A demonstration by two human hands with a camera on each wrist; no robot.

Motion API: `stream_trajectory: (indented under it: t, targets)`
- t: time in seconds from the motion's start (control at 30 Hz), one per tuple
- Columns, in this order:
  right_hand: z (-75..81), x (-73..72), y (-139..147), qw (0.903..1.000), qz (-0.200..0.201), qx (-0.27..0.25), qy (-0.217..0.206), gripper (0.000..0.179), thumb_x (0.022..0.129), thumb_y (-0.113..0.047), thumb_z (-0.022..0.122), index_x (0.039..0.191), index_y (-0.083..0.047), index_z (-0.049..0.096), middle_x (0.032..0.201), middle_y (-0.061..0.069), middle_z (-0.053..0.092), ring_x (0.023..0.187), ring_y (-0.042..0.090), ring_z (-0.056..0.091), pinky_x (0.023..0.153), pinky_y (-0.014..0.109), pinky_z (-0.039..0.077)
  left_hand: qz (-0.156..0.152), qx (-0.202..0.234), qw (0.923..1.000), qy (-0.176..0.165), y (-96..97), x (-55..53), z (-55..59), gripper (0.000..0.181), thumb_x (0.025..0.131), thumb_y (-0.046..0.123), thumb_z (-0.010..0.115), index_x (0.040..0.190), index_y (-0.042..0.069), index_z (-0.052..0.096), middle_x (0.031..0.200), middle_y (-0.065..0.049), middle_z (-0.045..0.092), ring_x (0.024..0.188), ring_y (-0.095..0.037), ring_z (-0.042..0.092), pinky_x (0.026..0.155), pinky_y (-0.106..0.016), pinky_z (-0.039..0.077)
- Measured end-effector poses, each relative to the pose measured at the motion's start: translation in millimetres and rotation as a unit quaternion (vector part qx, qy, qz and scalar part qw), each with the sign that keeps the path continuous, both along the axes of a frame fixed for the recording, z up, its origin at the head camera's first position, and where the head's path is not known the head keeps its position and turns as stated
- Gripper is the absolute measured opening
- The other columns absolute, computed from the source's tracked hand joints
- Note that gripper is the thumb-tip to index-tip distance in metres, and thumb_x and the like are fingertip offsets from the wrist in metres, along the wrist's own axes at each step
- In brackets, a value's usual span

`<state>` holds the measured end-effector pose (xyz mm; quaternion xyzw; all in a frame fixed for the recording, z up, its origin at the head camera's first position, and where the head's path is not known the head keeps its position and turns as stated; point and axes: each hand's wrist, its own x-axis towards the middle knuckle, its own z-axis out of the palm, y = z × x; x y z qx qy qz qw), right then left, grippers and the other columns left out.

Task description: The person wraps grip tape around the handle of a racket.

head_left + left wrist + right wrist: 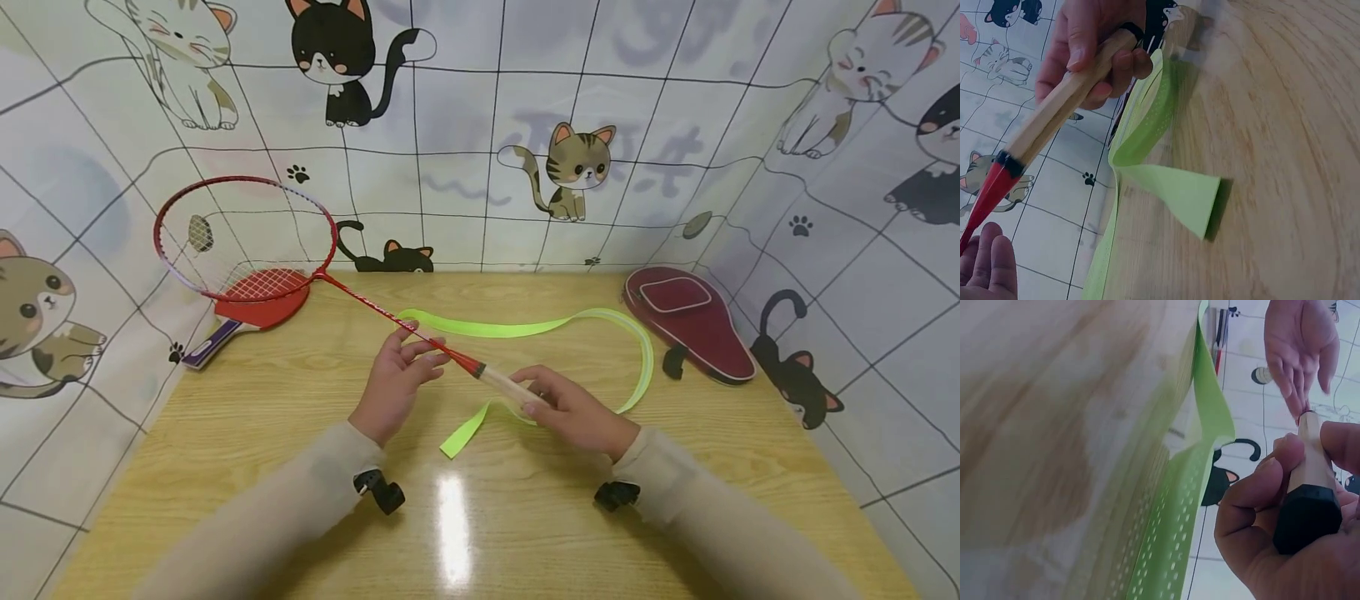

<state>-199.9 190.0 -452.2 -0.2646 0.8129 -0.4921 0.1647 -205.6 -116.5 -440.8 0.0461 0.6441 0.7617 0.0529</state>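
Observation:
A red badminton racket [366, 305] is held above the table, its head up at the left. My right hand [576, 412] grips its bare wooden handle [510, 386]; the black butt end [1307, 519] faces the right wrist camera. Under the red shaft, my left hand [393, 379] supports it on extended, relaxed fingers [1002, 262], palm up. Behind and below the handle, a strip of bright green perforated grip tape [498, 330] lies in a wide loop on the table. One free end of the tape [1194, 194] points towards me.
A red table tennis paddle [281, 310] lies at the back left, partly behind the racket head. At the back right are a dark red paddle case [708, 329] and a small black piece [673, 362]. Cat-patterned cloth [465, 108] walls the wooden table [525, 517] on three sides.

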Motion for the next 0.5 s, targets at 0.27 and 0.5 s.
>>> stream_trajectory:
  t: [0.27, 0.5]
  targets:
    - [-0.1, 7.0, -15.0, 0.9997, 0.014, -0.012, -0.014, 0.038, 0.109, -0.01, 0.056, 0.145, -0.019, 0.052, 0.098, 0.01, 0.059, 0.068, 0.016, 0.049, 0.054, 0.026, 0.043, 0.031, -0.013, 0.9994, -0.003, 16.1, 0.8, -9.0, 0.046, 0.107, 0.004, 0.057, 0.146, 0.011, 0.035, 0.131, -0.03, 0.067, 0.1, -0.019, 0.075, 0.093, -0.035, 0.061]
    - [-0.4, 10.7, -22.9, 0.9996, 0.024, -0.002, -0.012, 0.041, 0.108, -0.011, 0.057, 0.146, -0.024, 0.05, 0.102, 0.017, 0.062, 0.069, 0.016, 0.052, 0.058, 0.026, 0.046, 0.071, -0.013, 0.9973, 0.01, 27.9, 3.3, -15.9, 0.038, 0.108, 0.005, 0.058, 0.138, 0.008, 0.036, 0.119, -0.032, 0.068, 0.092, -0.018, 0.075, 0.087, -0.034, 0.063]
